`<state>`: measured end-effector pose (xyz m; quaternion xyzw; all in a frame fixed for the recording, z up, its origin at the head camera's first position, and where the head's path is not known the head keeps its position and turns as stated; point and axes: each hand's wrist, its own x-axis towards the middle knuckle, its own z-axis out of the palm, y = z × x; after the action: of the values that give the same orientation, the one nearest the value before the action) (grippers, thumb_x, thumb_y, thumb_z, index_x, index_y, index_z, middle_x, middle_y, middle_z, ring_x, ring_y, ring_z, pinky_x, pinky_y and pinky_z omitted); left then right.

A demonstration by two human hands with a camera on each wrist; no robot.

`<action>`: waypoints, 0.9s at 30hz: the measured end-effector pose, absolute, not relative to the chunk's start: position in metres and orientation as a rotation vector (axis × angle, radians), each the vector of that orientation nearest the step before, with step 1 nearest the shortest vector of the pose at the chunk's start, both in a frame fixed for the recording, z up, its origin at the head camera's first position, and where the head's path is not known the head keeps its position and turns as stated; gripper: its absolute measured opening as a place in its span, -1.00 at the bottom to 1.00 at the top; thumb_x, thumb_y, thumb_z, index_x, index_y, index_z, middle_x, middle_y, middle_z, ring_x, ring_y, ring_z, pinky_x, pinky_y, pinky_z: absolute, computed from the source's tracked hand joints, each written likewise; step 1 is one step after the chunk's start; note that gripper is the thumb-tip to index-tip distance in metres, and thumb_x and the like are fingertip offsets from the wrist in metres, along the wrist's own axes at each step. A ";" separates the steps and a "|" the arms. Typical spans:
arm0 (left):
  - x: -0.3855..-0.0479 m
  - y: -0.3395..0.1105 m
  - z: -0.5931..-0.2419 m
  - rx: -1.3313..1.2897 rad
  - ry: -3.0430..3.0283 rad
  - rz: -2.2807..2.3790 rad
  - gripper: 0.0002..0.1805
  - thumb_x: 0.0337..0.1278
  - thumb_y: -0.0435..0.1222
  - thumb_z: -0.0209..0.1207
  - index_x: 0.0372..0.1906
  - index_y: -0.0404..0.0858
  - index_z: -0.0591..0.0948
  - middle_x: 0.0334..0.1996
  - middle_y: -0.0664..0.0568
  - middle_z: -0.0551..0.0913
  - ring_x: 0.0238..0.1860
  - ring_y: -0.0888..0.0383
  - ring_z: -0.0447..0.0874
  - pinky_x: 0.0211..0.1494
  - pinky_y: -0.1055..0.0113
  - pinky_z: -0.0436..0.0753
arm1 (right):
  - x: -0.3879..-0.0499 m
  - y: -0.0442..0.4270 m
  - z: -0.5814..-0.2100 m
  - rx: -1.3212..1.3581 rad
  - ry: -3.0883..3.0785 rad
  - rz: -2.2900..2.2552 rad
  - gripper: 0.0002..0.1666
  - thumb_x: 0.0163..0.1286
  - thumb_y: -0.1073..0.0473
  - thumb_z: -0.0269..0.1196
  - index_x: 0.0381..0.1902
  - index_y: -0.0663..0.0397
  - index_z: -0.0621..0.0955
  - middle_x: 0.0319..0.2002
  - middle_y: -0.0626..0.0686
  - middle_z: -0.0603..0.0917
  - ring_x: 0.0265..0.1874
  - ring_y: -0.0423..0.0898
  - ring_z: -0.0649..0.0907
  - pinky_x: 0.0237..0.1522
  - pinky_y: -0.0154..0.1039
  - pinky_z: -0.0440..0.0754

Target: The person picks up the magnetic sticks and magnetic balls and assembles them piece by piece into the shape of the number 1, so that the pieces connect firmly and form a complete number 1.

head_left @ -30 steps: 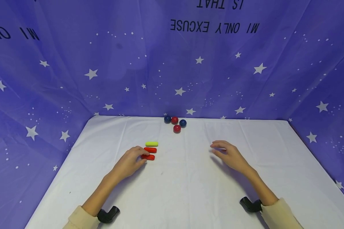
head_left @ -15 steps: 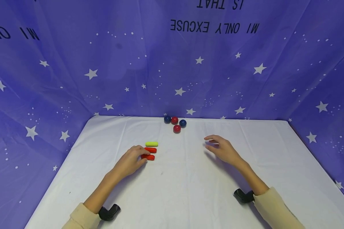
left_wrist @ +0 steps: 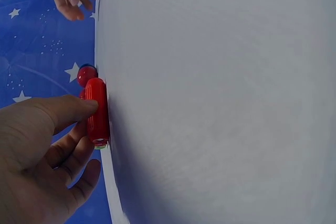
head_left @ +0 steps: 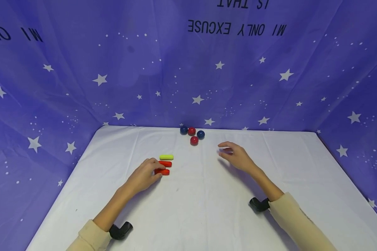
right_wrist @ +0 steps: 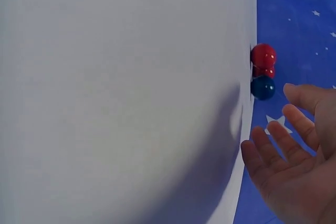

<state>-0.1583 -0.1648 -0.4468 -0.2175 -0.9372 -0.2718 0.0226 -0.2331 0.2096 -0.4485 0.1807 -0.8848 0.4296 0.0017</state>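
While the left hand [head_left: 142,176] bends around the near red stick [head_left: 165,172], the right hand [head_left: 237,156] has hold of nothing. On the left hand, the thumb presses one side of the near red stick and fingers curl on its other side, so the gap is only as wide as the stick. It is hard to tell if that stick sits right on the white surface [head_left: 188,209] or is a tiny bit up.

Just behind it lies the far red stick [head_left: 167,164], partly hidden by the left hand's fingers. Next comes the yellow stick [head_left: 166,157], so the three make a little row, all pointing sideways.

The right hand is over the surface with its fingers spread a bit, softly bent, and a wide gap by the thumb. It is near four shiny balls, to the right of them. At the back, the left blue ball [head_left: 183,130] and the back red ball [head_left: 191,131] are side by side. The right blue ball [head_left: 200,134] is just beside them, and the front red ball [head_left: 194,140] is closest to the person.

Behind everything hangs a purple cloth [head_left: 157,69] with white stars and upside-down black letters. Both arms wear tan sleeves [head_left: 296,216].
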 end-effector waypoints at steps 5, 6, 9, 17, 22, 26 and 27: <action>-0.159 -0.164 -0.447 -0.680 -2.904 -0.859 -0.75 0.08 -0.45 0.38 -0.09 -0.31 0.74 -0.18 -0.03 0.62 -0.09 -0.02 0.56 0.00 0.06 0.57 | -0.246 0.202 -0.448 0.535 -2.837 1.350 -0.58 0.37 0.22 0.34 0.15 0.21 0.61 0.16 0.19 0.62 0.06 0.15 0.67 0.05 0.06 0.61; -0.159 -0.164 -0.447 -0.683 -2.904 -0.860 -0.75 0.08 -0.45 0.38 -0.09 -0.30 0.74 -0.18 -0.03 0.62 -0.10 -0.01 0.55 -0.01 0.06 0.57 | -0.248 0.201 -0.448 0.536 -2.850 1.355 -0.58 0.38 0.22 0.34 0.16 0.22 0.60 0.17 0.19 0.62 0.07 0.15 0.66 0.05 0.06 0.60; -0.159 -0.165 -0.447 -0.689 -2.905 -0.868 -0.75 0.08 -0.45 0.38 -0.09 -0.30 0.74 -0.20 -0.02 0.62 -0.13 0.01 0.55 -0.04 0.08 0.57 | -0.255 0.196 -0.447 0.523 -2.878 1.383 -0.57 0.38 0.22 0.33 0.16 0.25 0.60 0.17 0.21 0.61 0.09 0.17 0.65 0.08 0.05 0.59; -0.159 -0.164 -0.447 -0.690 -2.909 -0.867 -0.74 0.07 -0.45 0.38 -0.09 -0.29 0.74 -0.21 -0.01 0.62 -0.12 0.00 0.55 -0.04 0.08 0.55 | -0.275 0.188 -0.449 0.475 -2.901 1.414 -0.56 0.38 0.23 0.31 0.16 0.30 0.58 0.17 0.24 0.60 0.11 0.20 0.62 0.09 0.01 0.58; -0.160 -0.163 -0.447 -0.699 -2.907 -0.860 -0.75 0.08 -0.45 0.38 -0.09 -0.29 0.74 -0.20 -0.02 0.62 -0.10 -0.01 0.56 -0.01 0.06 0.56 | -0.285 0.181 -0.451 0.439 -2.890 1.459 -0.57 0.39 0.24 0.30 0.17 0.31 0.57 0.17 0.25 0.60 0.13 0.20 0.61 0.12 0.00 0.57; -0.160 -0.164 -0.446 -0.693 -2.908 -0.860 -0.76 0.08 -0.45 0.37 -0.10 -0.29 0.74 -0.20 -0.01 0.62 -0.10 -0.01 0.56 -0.01 0.06 0.56 | -0.291 0.174 -0.452 0.443 -2.880 1.482 -0.55 0.39 0.25 0.30 0.18 0.33 0.56 0.17 0.27 0.59 0.13 0.21 0.60 0.14 0.00 0.56; -0.159 -0.164 -0.446 -0.691 -2.910 -0.861 -0.76 0.08 -0.45 0.37 -0.10 -0.30 0.73 -0.20 -0.01 0.62 -0.10 -0.01 0.56 -0.01 0.06 0.56 | -0.292 0.172 -0.452 0.440 -2.880 1.484 -0.55 0.39 0.24 0.30 0.18 0.33 0.56 0.18 0.26 0.59 0.13 0.21 0.60 0.14 0.00 0.55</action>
<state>-0.1594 -0.1638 -0.4463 -0.2219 -0.9349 -0.2765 0.0147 -0.2923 0.1717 -0.4524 0.1342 -0.8791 0.4529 -0.0642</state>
